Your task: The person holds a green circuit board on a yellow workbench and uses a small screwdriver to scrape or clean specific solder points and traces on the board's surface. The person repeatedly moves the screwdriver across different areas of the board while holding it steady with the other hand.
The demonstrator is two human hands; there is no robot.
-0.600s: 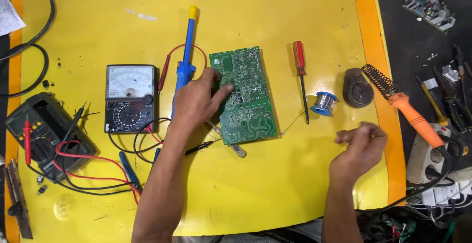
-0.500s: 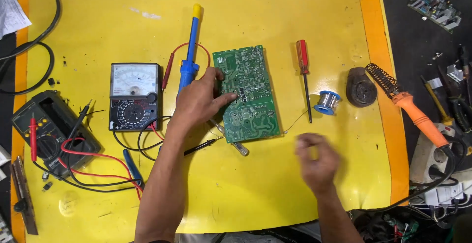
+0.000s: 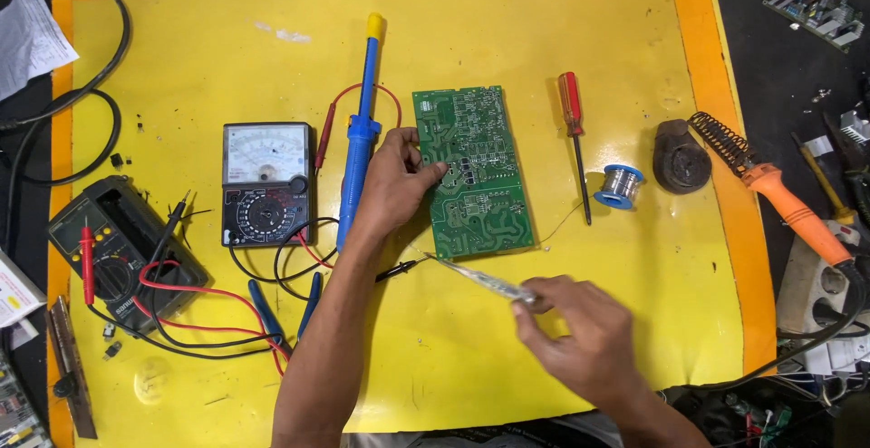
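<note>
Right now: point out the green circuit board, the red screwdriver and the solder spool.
green circuit board [image 3: 476, 185]: head view, on the middle of its green face.
red screwdriver [image 3: 569, 104]: head view, on its red handle.
solder spool [image 3: 620, 185]: head view, on the wound wire between the blue rims.

A green circuit board [image 3: 473, 173] lies flat on the yellow counter [image 3: 544, 31], solder side up with pale traces showing, its long edges running away from the viewer. A slim pair of metal tweezers [image 3: 480, 279] lies slanted just below the board's lower edge, tip pointing toward its lower left corner.
</note>
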